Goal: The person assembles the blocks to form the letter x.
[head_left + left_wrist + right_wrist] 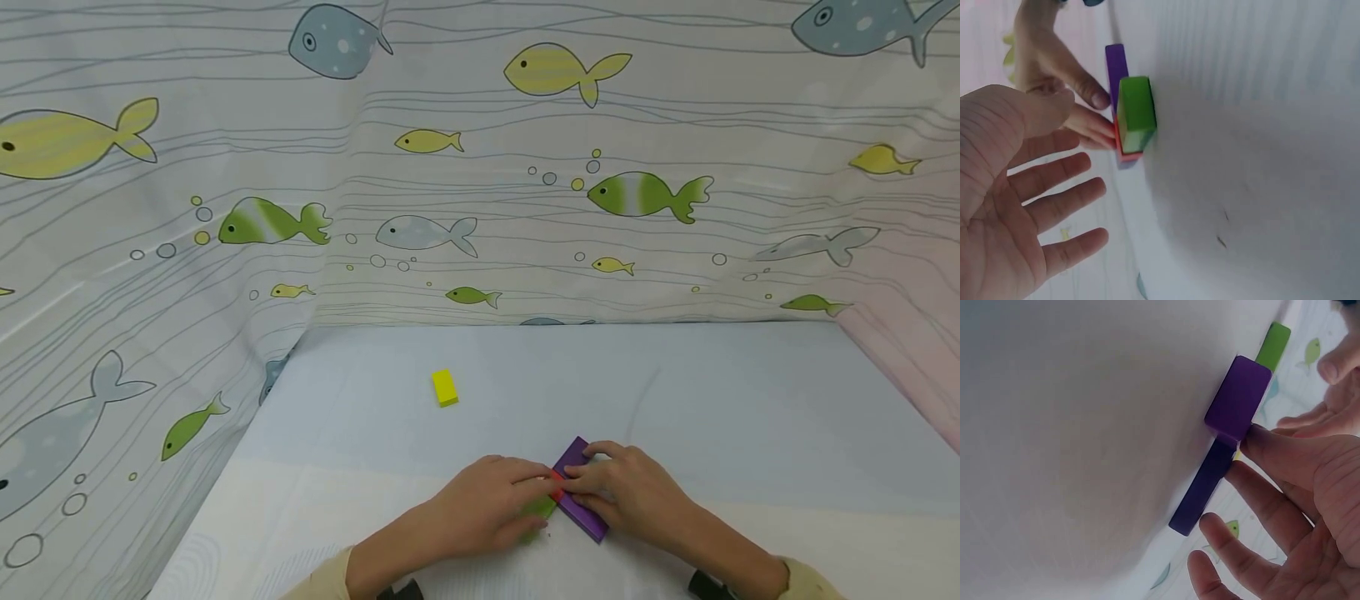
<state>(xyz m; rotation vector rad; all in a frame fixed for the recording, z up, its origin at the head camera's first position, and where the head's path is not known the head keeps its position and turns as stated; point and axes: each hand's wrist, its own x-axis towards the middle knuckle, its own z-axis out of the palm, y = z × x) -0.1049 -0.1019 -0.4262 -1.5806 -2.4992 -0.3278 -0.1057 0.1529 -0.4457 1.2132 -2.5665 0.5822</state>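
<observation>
In the head view two purple blocks, one further off point(572, 454) and one nearer point(587, 518), meet at an angle. Between them sits a red block point(557, 483), with a green block point(540, 507) on its left. My left hand point(491, 504) hovers over the green block and partly hides it. Its fingers are spread apart, with nothing held, in the left wrist view. My right hand point(626, 492) rests fingertips on the blocks from above. In the right wrist view the thumb touches the purple block point(1239, 394), and the index finger touches the dark purple one point(1204, 487).
A yellow block point(445, 388) lies by itself further back on the white-covered table point(360, 408). Behind and to the left hangs a fish-patterned curtain point(465, 183). A pink cloth area point(918, 333) borders the right side.
</observation>
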